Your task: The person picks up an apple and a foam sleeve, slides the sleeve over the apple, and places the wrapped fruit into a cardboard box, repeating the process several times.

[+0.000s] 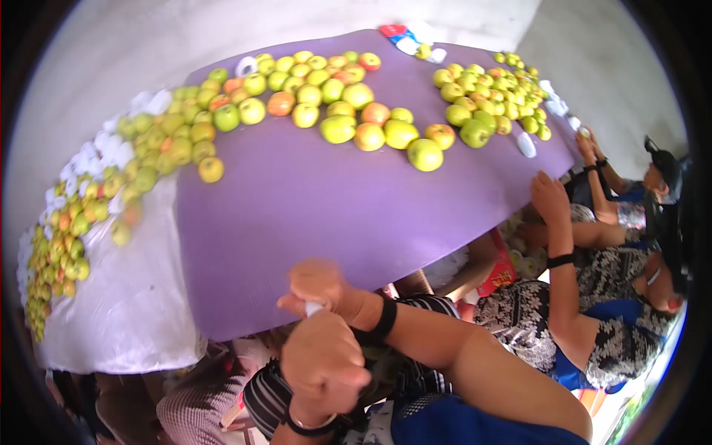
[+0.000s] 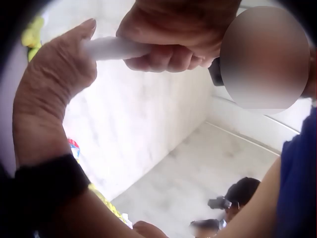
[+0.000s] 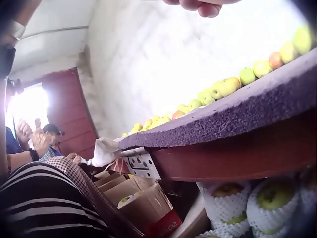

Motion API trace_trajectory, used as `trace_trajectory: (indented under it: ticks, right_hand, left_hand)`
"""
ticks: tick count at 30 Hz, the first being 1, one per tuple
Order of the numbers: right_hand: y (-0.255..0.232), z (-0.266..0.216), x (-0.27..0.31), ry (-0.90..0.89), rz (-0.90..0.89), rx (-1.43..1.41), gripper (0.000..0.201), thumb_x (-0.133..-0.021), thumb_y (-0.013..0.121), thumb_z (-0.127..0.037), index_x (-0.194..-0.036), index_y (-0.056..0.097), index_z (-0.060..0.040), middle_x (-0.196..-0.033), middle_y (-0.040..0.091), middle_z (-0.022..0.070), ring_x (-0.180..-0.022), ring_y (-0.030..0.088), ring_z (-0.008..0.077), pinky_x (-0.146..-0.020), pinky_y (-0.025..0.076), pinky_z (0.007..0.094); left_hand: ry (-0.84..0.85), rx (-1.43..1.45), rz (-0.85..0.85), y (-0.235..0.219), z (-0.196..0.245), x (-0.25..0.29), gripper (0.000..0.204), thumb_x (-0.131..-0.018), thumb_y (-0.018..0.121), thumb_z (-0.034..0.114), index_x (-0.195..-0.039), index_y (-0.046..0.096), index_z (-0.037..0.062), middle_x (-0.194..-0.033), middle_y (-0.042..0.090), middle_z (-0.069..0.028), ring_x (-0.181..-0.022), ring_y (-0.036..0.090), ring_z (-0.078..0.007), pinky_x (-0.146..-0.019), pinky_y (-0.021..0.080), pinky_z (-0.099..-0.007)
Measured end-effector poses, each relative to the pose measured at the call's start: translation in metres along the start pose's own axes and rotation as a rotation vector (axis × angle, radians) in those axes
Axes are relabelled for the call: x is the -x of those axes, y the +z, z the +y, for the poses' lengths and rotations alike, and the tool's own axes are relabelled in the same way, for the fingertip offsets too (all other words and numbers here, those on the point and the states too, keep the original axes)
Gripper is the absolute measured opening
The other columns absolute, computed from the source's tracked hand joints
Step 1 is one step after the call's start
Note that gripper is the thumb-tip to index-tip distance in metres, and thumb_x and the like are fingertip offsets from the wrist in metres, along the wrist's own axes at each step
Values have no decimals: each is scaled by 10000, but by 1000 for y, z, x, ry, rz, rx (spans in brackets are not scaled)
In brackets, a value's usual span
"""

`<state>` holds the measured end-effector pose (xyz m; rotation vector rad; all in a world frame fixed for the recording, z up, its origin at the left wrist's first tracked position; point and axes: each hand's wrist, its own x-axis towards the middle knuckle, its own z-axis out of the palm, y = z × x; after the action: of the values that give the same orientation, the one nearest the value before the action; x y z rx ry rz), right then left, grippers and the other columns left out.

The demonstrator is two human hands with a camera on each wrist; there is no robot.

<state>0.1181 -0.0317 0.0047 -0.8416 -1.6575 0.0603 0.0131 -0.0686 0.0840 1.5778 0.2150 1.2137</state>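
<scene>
In front of my body, over the table's near edge, both hands hold a white foam fruit net [image 2: 116, 48], stretched as a narrow roll between them. My left hand [image 1: 322, 363], with a bracelet at its wrist, curls its fingers round one end. My right hand [image 1: 319, 288], with a black wristband, pinches the other end near the thumb. In the left wrist view, the left hand [image 2: 181, 29] is at the top and the right hand [image 2: 54, 69] at the left. Mostly, the hands hide the net in the head view. Yellow-green apples [image 1: 425, 155] lie beyond them.
A purple padded table [image 1: 252, 193] bears several groups of apples, with white nets [image 1: 111, 148] along the far left. Clear plastic [image 1: 133, 297] covers its left end. Netted apples [image 3: 272, 196] and an open cardboard box [image 3: 143, 203] are below. Other people [image 1: 623, 274] sit to the right.
</scene>
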Motion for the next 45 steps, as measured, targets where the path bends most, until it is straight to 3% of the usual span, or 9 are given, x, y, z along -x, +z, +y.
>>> trace_trajectory:
  ticks: [5, 7, 9, 19, 23, 31, 38, 40, 45]
  right_hand:
    - [1, 15, 20, 666, -102, -232, 367, -783, 664, -141, -553, 386, -72, -541, 391, 86, -453, 409, 246, -428, 314, 345]
    - [-15, 15, 7, 581, -208, 27, 289, -754, 671, -114, -588, 440, -59, -560, 454, 107, -484, 458, 268, -453, 361, 336]
    - [-11, 24, 19, 553, -247, 73, 221, -732, 655, -119, -618, 475, -60, -594, 504, 118, -532, 501, 305, -470, 391, 353]
    - [-7, 25, 21, 363, -384, 322, 178, -682, 684, -165, -675, 520, -93, -642, 576, 98, -598, 563, 331, -513, 440, 391]
    - [-32, 14, -1, 545, -426, 179, 307, -636, 752, -196, -836, 547, -85, -869, 612, 137, -786, 587, 331, -669, 470, 398]
    - [-140, 78, 15, 644, 190, 1044, 676, -681, 739, -207, -1239, 401, -34, -1331, 355, 208, -1246, 318, 386, -1010, 291, 478]
    - [-168, 88, 37, 808, 31, 1080, 687, -717, 696, -197, -1296, 361, -41, -1363, 328, 213, -1252, 312, 395, -1009, 293, 483]
    - [-175, 71, 15, 1176, 318, 674, 655, -724, 687, -214, -1284, 387, -55, -1300, 416, 196, -1208, 362, 405, -989, 318, 483]
    - [-163, 103, 44, 1063, 448, 1018, 455, -736, 672, -195, -1136, 500, -62, -1153, 517, 184, -1153, 421, 377, -942, 366, 455]
  left_hand:
    - [270, 365, 99, -38, 38, -11, 466, -914, 459, 381, -558, 385, 89, -466, 400, -23, -425, 369, -137, -485, 336, -275]
    - [291, 262, 145, -50, 34, -11, 426, -911, 468, 398, -633, 420, 79, -549, 440, -58, -493, 389, -128, -541, 356, -265]
    - [-45, -87, 607, -51, 18, -13, 336, -889, 519, 366, -731, 451, 77, -663, 473, -60, -584, 416, -119, -599, 367, -256]
    - [-472, -208, 336, -65, -18, -3, 138, -781, 558, -25, -916, 574, 1, -840, 567, -36, -780, 533, -83, -685, 424, -209]
    - [-388, -140, 593, -70, -34, -1, 68, -796, 549, -44, -842, 581, -6, -775, 587, -27, -685, 535, -79, -644, 441, -215]
    - [-347, -24, 686, -97, -59, 17, 38, -821, 538, -26, -845, 556, -3, -783, 587, -28, -699, 541, -86, -668, 445, -220]
    - [-355, -41, 664, -103, -68, 23, 32, -840, 531, 18, -846, 556, -1, -789, 588, -33, -708, 539, -92, -676, 444, -240]
    - [-350, -42, 668, -105, -66, 24, 32, -839, 532, 17, -848, 556, -1, -789, 588, -33, -707, 540, -93, -677, 444, -240]
    - [-342, -24, 678, -107, -63, 24, 26, -837, 536, 12, -849, 556, 1, -786, 586, -32, -705, 539, -93, -678, 444, -241]
